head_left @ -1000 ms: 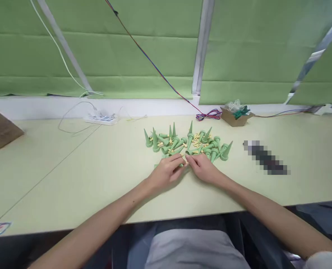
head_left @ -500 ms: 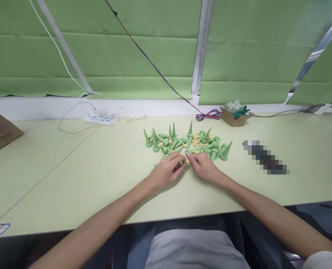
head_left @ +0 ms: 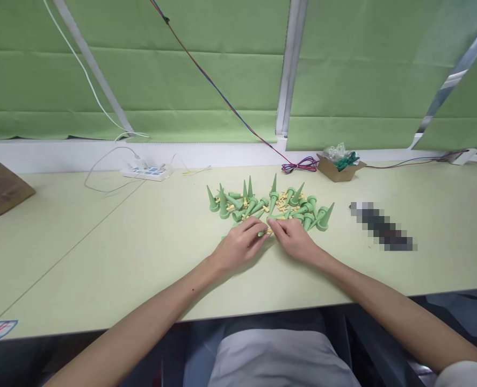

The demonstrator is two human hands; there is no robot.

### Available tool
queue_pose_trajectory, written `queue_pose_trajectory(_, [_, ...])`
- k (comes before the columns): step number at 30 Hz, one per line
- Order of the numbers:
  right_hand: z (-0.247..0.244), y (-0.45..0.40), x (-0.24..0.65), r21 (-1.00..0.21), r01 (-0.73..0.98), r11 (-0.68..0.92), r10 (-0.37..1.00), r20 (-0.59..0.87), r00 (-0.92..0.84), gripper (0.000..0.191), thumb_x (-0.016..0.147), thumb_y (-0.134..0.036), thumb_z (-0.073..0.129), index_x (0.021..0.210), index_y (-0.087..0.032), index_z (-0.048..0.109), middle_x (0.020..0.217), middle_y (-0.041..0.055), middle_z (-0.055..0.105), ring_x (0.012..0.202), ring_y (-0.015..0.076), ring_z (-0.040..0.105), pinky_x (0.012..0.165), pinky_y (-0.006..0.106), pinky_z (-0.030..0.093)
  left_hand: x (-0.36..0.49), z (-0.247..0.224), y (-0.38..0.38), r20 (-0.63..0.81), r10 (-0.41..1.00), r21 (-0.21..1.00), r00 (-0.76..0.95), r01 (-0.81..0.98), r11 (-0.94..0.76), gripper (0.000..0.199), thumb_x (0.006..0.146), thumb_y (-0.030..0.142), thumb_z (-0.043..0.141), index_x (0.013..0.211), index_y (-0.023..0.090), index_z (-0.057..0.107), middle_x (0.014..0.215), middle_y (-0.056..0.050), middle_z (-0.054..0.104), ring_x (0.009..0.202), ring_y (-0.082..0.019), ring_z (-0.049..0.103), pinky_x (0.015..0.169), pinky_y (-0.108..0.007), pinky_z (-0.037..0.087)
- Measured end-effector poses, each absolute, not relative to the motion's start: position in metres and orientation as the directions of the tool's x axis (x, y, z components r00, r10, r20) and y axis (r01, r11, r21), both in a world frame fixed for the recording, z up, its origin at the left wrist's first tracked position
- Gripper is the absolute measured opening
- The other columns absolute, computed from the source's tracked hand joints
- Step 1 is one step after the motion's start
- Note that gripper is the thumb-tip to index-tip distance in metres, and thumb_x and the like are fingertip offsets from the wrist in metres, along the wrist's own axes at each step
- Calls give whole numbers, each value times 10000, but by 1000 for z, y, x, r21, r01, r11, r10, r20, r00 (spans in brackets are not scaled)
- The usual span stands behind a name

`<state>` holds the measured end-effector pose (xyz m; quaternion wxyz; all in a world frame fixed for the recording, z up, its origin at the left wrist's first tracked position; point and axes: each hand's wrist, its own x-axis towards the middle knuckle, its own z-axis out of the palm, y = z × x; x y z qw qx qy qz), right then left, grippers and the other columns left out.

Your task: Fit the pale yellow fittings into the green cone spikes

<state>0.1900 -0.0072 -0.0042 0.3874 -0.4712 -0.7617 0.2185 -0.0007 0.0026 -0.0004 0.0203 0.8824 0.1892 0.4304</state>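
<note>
In the head view, my left hand (head_left: 240, 243) is closed in a pinch on a small yellow plastic piece (head_left: 268, 231), with a bit of green showing between the fingers. My right hand (head_left: 297, 239) is closed too, its thumb and forefinger pressed together right beside the left fingertips. What the right fingers hold, if anything, is too small to make out. Just beyond both hands lies a heap of green cone-shaped plastic spikes (head_left: 324, 219), some upright on their wide ends and others on their sides. Small yellow pieces (head_left: 282, 203) are scattered among them.
A small cardboard box (head_left: 339, 171) with clear plastic and green material stands at the back, beside coiled red-blue wire (head_left: 301, 165). A white power strip (head_left: 145, 172) lies back left, near a brown paper bag (head_left: 2, 188). A blurred dark object (head_left: 383, 228) lies to the right.
The piece in my left fingers has turned slightly: its rounded green end shows less and the yellow part shows more. Both hands stay in nearly the same place.
</note>
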Motion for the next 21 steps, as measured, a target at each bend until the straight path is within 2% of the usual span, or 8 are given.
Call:
queue_pose_trajectory(8, [-4,-9,190,-684,558,470,882,376,-283,483,1025,-439,327,609,-203,264,552,-46,255,539,104,239,564,288,219,-2,-3,6,782,253,83,569,308,-948,100,939,110,542,997,176,590,913,-76,647,821,-151,649,712,-256,554])
queue_pose_trajectory(21, [-4,-10,188,-676,556,484,875,381,-299,491,1031,-479,292,620,-211,255,550,-42,257,538,111,252,554,295,229,-4,-4,2,722,336,143,605,344,-928,108,978,160,487,940,172,588,900,-75,655,791,-149,647,677,-247,532])
